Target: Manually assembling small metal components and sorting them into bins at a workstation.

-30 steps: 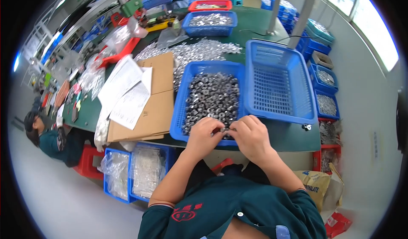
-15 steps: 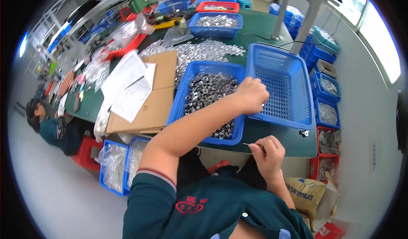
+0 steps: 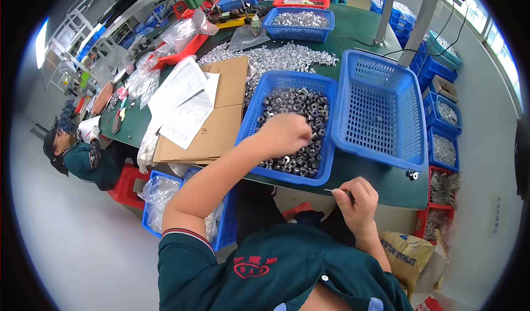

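My left hand (image 3: 287, 134) reaches into a blue plastic basket (image 3: 276, 82) full of small dark metal ring parts (image 3: 306, 109), fingers closed among them. My right hand (image 3: 356, 200) hovers below the table's front edge, pinching a thin metal pin (image 3: 333, 190) that points left. Right of the full basket stands a second blue basket (image 3: 381, 106), which holds nothing.
A flat cardboard piece (image 3: 221, 123) with paper sheets (image 3: 185, 104) lies left of the baskets. A heap of shiny metal parts (image 3: 276, 57) and more blue and red trays sit farther back. Bins of bagged parts stand under the table. Another person (image 3: 77, 156) sits at left.
My left hand has left my right hand at the table edge and reached up into the basket of ring parts. My right hand dropped lower and right, keeping the pin.
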{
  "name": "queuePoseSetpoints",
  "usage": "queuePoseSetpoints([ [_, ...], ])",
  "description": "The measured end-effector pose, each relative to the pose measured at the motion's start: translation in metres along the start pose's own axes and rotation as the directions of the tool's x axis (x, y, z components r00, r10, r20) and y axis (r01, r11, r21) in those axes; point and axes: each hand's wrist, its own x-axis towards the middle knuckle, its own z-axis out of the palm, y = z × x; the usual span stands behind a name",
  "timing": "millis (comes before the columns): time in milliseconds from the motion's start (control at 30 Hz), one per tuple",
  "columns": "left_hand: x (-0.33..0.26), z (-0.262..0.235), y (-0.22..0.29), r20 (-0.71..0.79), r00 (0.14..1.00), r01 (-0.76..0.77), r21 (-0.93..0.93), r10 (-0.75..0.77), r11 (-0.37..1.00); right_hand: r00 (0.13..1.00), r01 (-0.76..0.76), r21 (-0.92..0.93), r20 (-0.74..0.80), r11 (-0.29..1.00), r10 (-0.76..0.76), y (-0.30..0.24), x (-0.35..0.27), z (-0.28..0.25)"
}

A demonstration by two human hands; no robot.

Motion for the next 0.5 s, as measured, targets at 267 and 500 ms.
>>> queuePoseSetpoints([
  [267,-0.011,0.034,-0.012,0.048,0.998,-0.056,0.181,0.048,0.982,0.999,0.034,0.011,0.035,0.999,-0.034,-0.008,0.006,0.007],
  [500,-0.033,-0.007,-0.001,0.114,0.961,0.211,-0.894,-0.253,0.396,0.996,-0.085,0.057,-0.019,0.995,0.087,-0.003,0.007,0.009],
])
